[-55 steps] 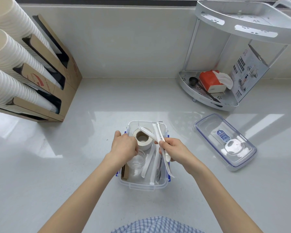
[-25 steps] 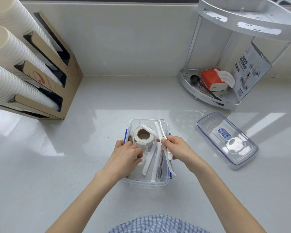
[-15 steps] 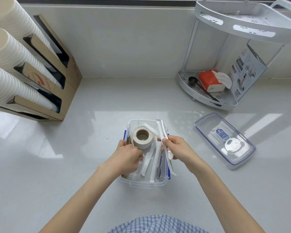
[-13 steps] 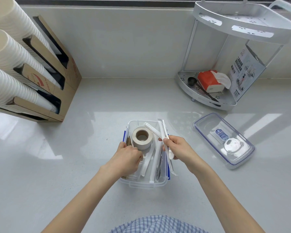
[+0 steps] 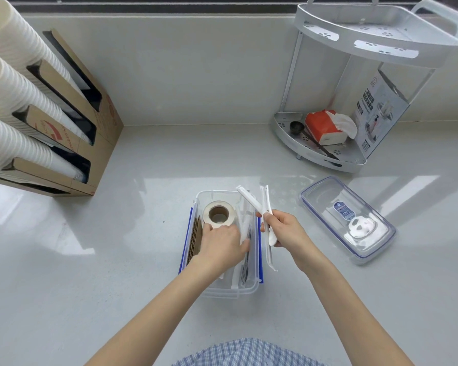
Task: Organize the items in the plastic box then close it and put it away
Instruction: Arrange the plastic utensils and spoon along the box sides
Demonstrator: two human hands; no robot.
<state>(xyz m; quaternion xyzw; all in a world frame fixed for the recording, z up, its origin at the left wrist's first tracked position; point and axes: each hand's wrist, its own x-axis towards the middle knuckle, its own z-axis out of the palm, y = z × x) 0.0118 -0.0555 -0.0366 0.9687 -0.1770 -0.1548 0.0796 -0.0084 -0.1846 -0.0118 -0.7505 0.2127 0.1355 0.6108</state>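
A clear plastic box [image 5: 230, 293] with blue latches stands open on the counter in front of me. Inside, a roll of beige tape [image 5: 218, 213] lies flat at the far end. Brown cardboard pieces [image 5: 195, 241] stand along the left wall, and white strips lie along the right. My left hand [image 5: 222, 248] reaches palm down into the box just behind the tape, fingertips against the white strips; what is under it is hidden. My right hand [image 5: 283, 232] holds a bunch of long white sealing clips [image 5: 263, 207] over the box's right edge. The clear lid [image 5: 347, 220] lies to the right.
A cardboard dispenser [image 5: 90, 138] with stacks of paper cups [image 5: 11, 101] fills the left side. At the back right stands a white corner rack [image 5: 331, 161] holding a tissue pack [image 5: 323, 128], a black scoop [image 5: 294, 127] and a printed card [image 5: 381, 112].
My left hand, which held a small clear cup, has sunk lower into the box and now covers it. The tape roll is pushed to the far end. My right hand shifted the clips slightly right.
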